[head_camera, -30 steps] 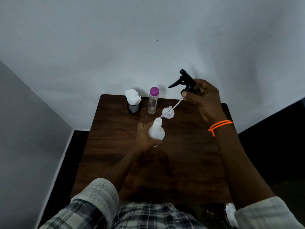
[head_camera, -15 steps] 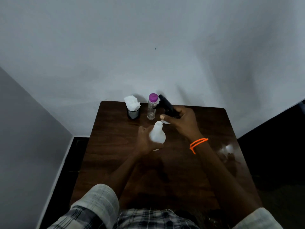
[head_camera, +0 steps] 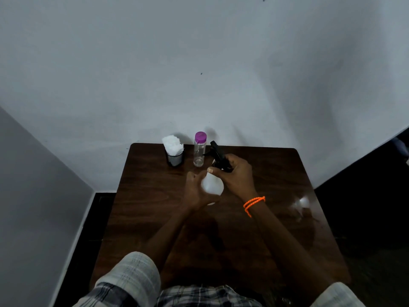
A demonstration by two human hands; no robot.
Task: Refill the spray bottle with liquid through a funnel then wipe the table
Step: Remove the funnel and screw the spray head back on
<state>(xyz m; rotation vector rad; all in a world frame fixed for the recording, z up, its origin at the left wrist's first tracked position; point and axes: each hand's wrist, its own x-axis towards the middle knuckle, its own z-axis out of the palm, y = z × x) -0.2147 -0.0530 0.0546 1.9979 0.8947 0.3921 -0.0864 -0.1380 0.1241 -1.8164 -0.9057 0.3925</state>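
The left hand (head_camera: 197, 191) has a tight grip: its fingers curl round the fat white spray bottle (head_camera: 212, 185) and hold it up straight near the middle of the frame, just above the worktop (head_camera: 155, 207). I think it holds the bottle so it can't tip or spin. The right hand (head_camera: 236, 176) has its own grip on the black spray head (head_camera: 219, 157). Its fingers wrap round the head and the thumb presses near the bottle's neck. The head sits right on top of the bottle, with the nozzle pointing to the upper left of the frame. It looks like the head is being put on or twisted at the neck, but I can't tell which way it turns.

Behind the hands, near the top edge of the worktop, stands a clear bottle with a purple cap (head_camera: 199, 149). It is tall and thin and stands upright. The cap is on, maybe so nothing spills. To its left is a dark cup stuffed with white tissues (head_camera: 173, 150). They are close by, likely for the wiping later. I can't see a funnel; it may be hidden behind the right hand.

On the right side of the worktop there is a shiny patch (head_camera: 302, 206). It could be a wet spot or only light. An orange band (head_camera: 253, 202) is on the right wrist.
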